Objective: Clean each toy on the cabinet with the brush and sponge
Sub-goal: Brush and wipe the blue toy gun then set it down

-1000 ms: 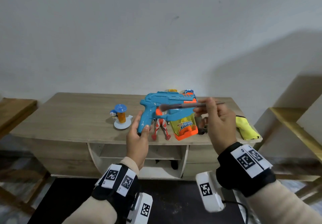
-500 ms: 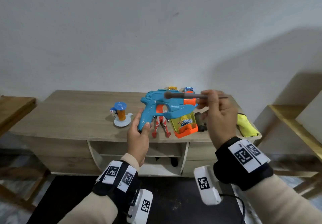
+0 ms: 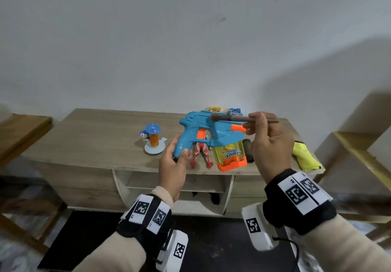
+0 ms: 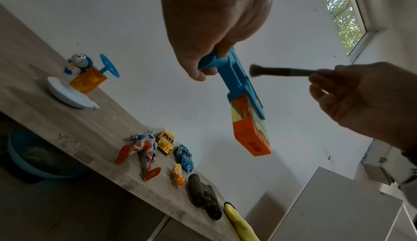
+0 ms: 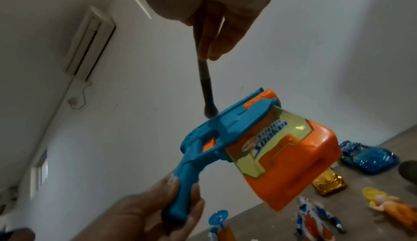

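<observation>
My left hand (image 3: 175,161) grips the handle of a blue and orange water gun (image 3: 211,133) and holds it up above the wooden cabinet (image 3: 95,142). My right hand (image 3: 268,138) pinches a thin dark brush (image 3: 237,118), lying level, with its bristle tip on the top of the gun's barrel. In the right wrist view the brush (image 5: 206,88) points down onto the gun (image 5: 248,141). In the left wrist view the brush (image 4: 282,71) sits beside the gun (image 4: 239,88). A yellow sponge (image 3: 304,156) lies at the cabinet's right end.
On the cabinet stand a Doraemon toy (image 3: 153,139), a red and white action figure (image 3: 201,154), a gold car (image 4: 166,141), a blue car (image 4: 185,157), a small doll (image 4: 178,174) and a dark toy (image 4: 204,198). A blue basin (image 4: 29,155) sits below. Wooden furniture flanks the cabinet.
The brush has risen from the side of the gun to its top edge and slid right. The gun has tilted slightly in my left hand.
</observation>
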